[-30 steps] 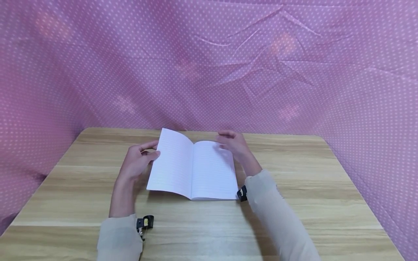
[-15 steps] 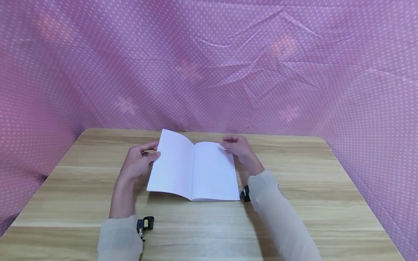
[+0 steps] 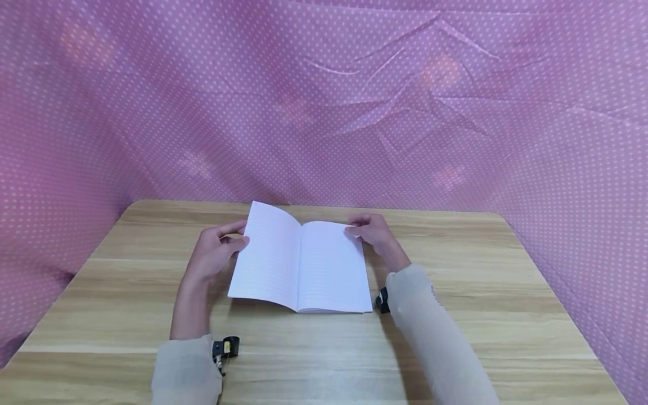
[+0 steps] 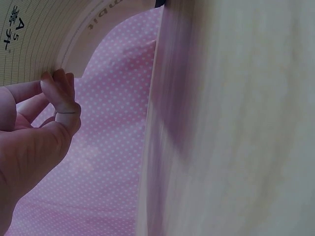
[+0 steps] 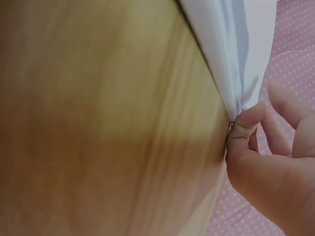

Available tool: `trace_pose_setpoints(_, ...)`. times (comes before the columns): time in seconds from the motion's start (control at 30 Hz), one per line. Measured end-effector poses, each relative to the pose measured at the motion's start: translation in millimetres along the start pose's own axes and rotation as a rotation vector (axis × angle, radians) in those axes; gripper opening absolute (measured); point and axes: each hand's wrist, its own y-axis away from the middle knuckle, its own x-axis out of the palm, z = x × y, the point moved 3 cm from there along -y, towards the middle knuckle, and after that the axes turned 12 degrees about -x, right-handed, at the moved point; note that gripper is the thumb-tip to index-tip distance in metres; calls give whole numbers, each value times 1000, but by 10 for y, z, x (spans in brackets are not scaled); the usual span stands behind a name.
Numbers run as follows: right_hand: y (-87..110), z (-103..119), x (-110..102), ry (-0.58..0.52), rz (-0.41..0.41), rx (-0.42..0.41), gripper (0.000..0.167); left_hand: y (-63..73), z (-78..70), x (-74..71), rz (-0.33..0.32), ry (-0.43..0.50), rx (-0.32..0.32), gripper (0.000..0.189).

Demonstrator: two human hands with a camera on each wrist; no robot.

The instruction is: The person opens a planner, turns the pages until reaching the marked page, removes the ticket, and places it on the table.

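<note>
An open notebook [image 3: 329, 270] with white ruled pages lies near the middle of the table, its left half tilted up off the wood. My left hand [image 3: 211, 253] pinches the left edge of that raised half, thumb on the page side and fingers behind. The left wrist view shows the printed outer cover [image 4: 29, 44], marked "A5", at the fingertips. At the upper right edge, my right hand [image 3: 377, 233] pinches the right-hand pages, thumb on top. In the right wrist view, thumb and finger meet on the edge of the paper [image 5: 221, 59], which bends slightly there.
The light wooden table [image 3: 455, 315] extends round the notebook on all sides. A pink dotted cloth [image 3: 324, 112] hangs behind the table and along both sides. Small black devices sit at the left cuff [image 3: 225, 347] and at the right cuff [image 3: 382, 301].
My right hand has drawn back to the right from over the page to its upper right edge and now pinches the paper there. The left hand keeps its hold.
</note>
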Motion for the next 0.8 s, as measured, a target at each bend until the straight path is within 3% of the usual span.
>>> trace_pose_setpoints(0.33,1,-30,-13,-11,5,-26,24,12,9,6,0,7,-1,47)
trace_pose_setpoints(0.8,13,37,-58,146,56,17,23,-7,16,1,-7,8,-9,47)
